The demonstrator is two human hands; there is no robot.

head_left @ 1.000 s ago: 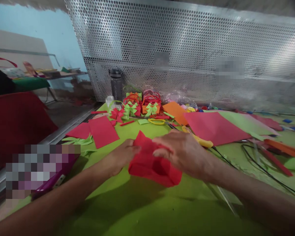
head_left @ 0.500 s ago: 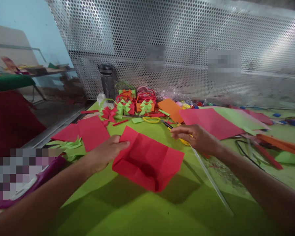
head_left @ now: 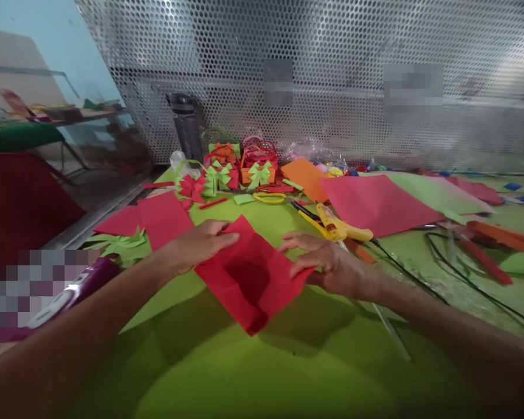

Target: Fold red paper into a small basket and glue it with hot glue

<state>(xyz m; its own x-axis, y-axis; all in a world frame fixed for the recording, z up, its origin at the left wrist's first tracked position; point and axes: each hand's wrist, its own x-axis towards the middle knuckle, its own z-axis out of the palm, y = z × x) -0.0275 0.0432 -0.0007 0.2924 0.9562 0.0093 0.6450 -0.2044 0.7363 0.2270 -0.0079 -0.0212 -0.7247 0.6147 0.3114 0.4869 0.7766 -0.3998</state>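
A creased sheet of red paper (head_left: 244,273) is raised above the green tabletop, its sides bent up into a hollow shape. My left hand (head_left: 201,247) pinches its upper left side, thumb on top. At the right edge, my right hand (head_left: 327,265) grips the paper with bent fingers, partly hidden behind the flap. Just beyond the right hand lies a yellow glue gun (head_left: 332,221), with a clear glue stick (head_left: 393,334) running toward me, partly covered by that hand. Beside the glue gun rests a yellow and black cutter (head_left: 310,215).
Small paper baskets with bows (head_left: 259,171) stand at the back near a dark bottle (head_left: 186,128). Yellow-handled scissors (head_left: 268,198) lie before them. Red sheets (head_left: 163,215) are at left, a larger red sheet (head_left: 379,203) at right. A black cord (head_left: 410,270) crosses the right side.
My right hand has moved from over the glue gun to the paper's right edge, leaving the glue gun on the table. The paper's right side is now bent upward.
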